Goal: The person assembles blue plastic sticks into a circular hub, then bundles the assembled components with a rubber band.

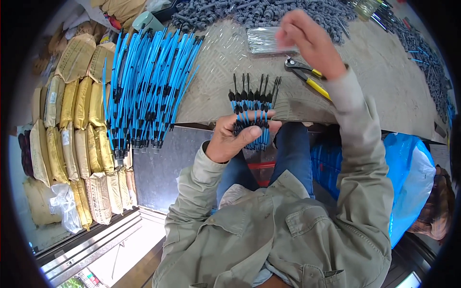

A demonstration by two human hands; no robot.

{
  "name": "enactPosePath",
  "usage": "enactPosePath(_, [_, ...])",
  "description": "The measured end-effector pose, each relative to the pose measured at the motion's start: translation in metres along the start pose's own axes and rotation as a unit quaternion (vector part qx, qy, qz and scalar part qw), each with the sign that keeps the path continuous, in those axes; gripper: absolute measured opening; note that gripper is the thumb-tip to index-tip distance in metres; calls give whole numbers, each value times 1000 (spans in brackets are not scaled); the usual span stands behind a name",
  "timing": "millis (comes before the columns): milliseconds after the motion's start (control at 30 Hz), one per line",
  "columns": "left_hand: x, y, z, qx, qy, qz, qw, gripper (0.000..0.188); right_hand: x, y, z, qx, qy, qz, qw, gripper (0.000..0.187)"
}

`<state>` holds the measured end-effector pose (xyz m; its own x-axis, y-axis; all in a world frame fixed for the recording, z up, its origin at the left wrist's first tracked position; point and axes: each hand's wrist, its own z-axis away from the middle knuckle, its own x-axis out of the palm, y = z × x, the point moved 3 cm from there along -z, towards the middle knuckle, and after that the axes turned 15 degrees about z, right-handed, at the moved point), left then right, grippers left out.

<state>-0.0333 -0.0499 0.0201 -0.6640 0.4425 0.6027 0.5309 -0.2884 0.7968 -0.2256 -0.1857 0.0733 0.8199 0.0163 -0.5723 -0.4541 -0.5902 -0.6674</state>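
My left hand [230, 137] is closed around a bunch of thin blue tubes with black fittings [250, 98], held above my lap at the table's near edge. Their dark, narrow ends point away from me, fanned side by side. My right hand [307, 41] is raised over the table, beside a packet of thin silvery strips [261, 40]. Motion smears its fingers, so I cannot see whether anything is between them. Below that hand lie cutting pliers [307, 78] with yellow and black handles, jaws toward the packet.
A large heap of grey plastic fittings [269, 14] covers the table's far side, with more along the right. Many blue tube assemblies [144, 86] hang over the left edge. Brown and yellow packages [72, 139] are stacked at the left. A blue plastic bag [406, 168] stands right.
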Motion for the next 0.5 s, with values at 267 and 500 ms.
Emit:
enactPosePath(267, [5,2,-2,64,-8,-72,995,31,2,-91,102,-104,82,119,984,22])
enactPosePath(500, [11,2,-1,66,0,-67,996,31,-1,-95,113,-68,100,110,986,33])
